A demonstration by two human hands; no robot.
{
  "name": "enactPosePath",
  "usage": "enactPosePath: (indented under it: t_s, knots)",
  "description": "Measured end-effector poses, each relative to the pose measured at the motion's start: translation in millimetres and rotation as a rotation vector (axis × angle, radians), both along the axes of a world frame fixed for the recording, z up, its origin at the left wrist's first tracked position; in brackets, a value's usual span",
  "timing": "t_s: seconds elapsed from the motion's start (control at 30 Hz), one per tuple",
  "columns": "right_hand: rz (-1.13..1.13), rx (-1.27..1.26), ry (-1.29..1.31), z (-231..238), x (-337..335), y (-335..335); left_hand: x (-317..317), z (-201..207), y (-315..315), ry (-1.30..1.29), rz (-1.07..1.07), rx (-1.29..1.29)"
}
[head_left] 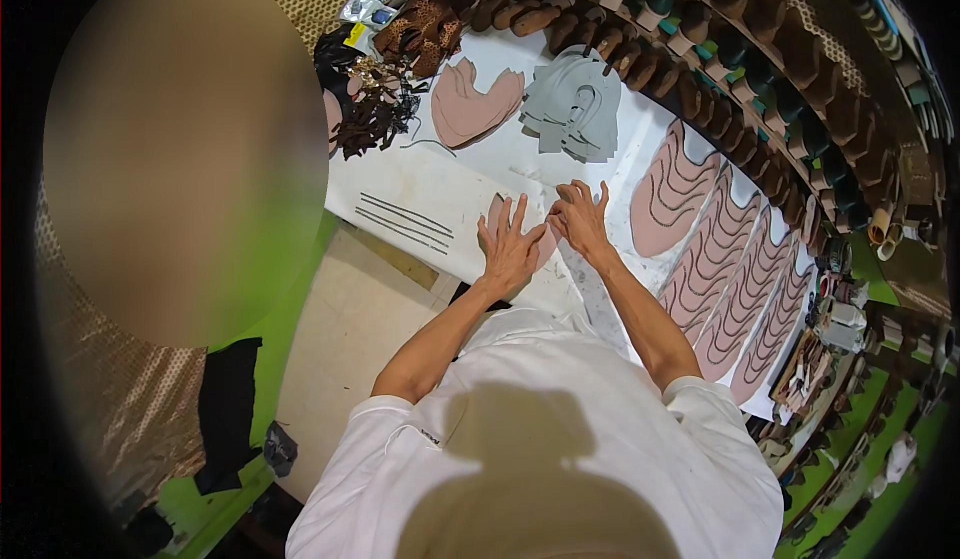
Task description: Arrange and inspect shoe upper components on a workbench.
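A pink curved cut-out piece [547,247] lies on the white work surface, mostly covered by my hands. My left hand [512,254] rests flat on it with fingers spread, its thumb close to the other hand's fingertips. At the piece's far right edge, my right hand [582,222] pinches thumb and forefinger together while other fingers lift away. Whatever is in that pinch is too small to make out. Left of my hands, several thin dark strips [405,221] lie side by side on the white board.
Beyond my hands are stacked pink pieces [474,105] and grey cut-outs [572,109]. Overlapping pink pieces with dark wavy edges [690,234] fill the right side. Dark scraps [375,124] are heaped at the back left. Racks of shoes [690,89] curve around behind.
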State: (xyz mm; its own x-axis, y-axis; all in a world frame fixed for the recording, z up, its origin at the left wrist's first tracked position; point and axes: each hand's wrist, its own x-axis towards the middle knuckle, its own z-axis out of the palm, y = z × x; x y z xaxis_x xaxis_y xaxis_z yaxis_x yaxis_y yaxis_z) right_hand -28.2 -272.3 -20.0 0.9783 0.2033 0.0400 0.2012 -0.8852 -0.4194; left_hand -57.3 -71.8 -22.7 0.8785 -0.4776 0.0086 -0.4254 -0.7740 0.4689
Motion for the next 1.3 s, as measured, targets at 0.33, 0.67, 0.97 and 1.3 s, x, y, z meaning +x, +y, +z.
enactPosePath:
  t_s: [0.33,0.67,0.97,1.3]
  knots:
    - [-0.030,0.001,-0.034,0.8,-2.5,-7.6,6.4,-0.2,-2.5,0.012,-0.049,0.125]
    - [-0.028,0.004,-0.029,-2.8,2.7,-5.1,2.3,-7.7,0.8,-0.010,-0.013,0.049]
    - [-0.042,-0.009,-0.020,-3.4,3.5,-6.3,11.8,0.8,-4.8,0.053,-0.014,0.117]
    - [-0.089,0.070,-0.037,-3.6,5.2,-13.3,15.6,-3.4,-7.3,0.070,-0.019,0.136]
